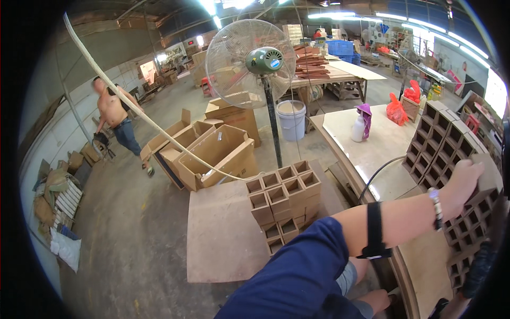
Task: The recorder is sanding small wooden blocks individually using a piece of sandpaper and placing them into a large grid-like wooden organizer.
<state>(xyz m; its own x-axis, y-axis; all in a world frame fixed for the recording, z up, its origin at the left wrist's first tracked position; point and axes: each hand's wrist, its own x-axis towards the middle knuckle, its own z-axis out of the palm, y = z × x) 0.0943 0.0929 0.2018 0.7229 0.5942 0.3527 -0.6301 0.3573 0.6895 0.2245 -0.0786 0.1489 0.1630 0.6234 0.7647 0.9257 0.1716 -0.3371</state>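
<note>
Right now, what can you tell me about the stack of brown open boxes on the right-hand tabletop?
The stack is built of brown, square-mouthed boxes that look like cardboard or fibreboard, set in rows, dark openings roughly facing the camera. It stands on the pale tabletop. The left hand hides part of it and appears to touch a brown piece there.
</note>
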